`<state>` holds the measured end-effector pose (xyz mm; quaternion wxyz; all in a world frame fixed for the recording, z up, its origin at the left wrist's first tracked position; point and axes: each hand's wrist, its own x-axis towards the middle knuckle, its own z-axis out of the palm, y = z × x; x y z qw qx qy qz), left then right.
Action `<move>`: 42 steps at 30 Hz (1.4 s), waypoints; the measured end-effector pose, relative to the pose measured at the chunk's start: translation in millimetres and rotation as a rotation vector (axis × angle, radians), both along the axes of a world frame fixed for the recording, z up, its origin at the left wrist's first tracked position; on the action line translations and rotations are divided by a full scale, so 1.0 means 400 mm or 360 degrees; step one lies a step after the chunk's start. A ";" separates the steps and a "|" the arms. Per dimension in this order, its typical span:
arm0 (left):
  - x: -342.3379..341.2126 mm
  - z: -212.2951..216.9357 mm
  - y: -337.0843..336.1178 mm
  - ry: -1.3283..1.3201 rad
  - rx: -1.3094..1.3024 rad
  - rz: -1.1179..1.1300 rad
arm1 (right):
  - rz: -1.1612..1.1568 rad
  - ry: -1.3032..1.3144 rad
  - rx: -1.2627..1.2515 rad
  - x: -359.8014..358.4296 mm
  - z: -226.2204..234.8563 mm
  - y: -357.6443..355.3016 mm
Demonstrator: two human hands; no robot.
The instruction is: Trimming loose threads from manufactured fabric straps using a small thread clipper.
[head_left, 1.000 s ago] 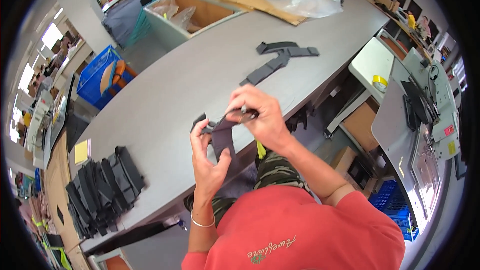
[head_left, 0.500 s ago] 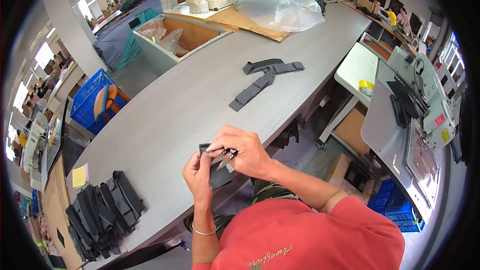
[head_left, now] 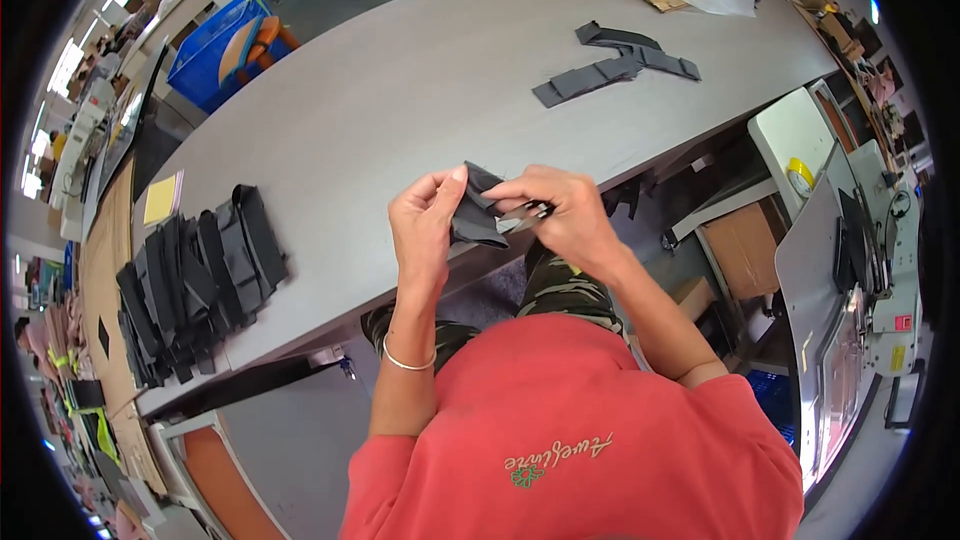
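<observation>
My left hand pinches a folded dark grey fabric piece between thumb and fingers, just above the table's near edge. In my right hand is a small pair of thread snips, its blades pointing left at the fabric. The right thumb and forefinger also reach the fabric's edge, though I cannot tell how firmly they grip it. A pale tag or patch shows by the blades. To the left lies a stack of dark grey fabric pieces. Farther off rest several joined grey strips.
The long grey table curves across the view. Beside the stack sits a yellow paper pad. A blue crate stands beyond the far edge. Right of me are a white side table with yellow tape and a sewing machine.
The view has tilted down and shifted. The fabric is now turned and spread more toward the right hand, and the snips' blades have swung from pointing down-left to lying along the fabric's edge.
</observation>
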<state>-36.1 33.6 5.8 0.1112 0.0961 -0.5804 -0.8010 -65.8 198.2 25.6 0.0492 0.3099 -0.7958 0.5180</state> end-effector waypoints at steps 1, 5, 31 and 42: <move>-0.001 -0.006 -0.002 -0.0021 0.0006 0.0016 | 0.0007 -0.0015 -0.0021 -0.003 -0.002 0.011; 0.005 -0.025 -0.019 -0.0030 -0.0132 0.0008 | -0.0136 0.0021 0.0152 -0.004 0.063 0.034; 0.020 0.002 -0.008 -0.0113 -0.0205 -0.0213 | -0.0248 0.0859 0.0250 -0.060 0.017 0.061; 0.014 -0.003 -0.016 -0.0098 -0.0137 -0.0105 | -0.0194 0.0950 0.0457 -0.027 0.032 0.079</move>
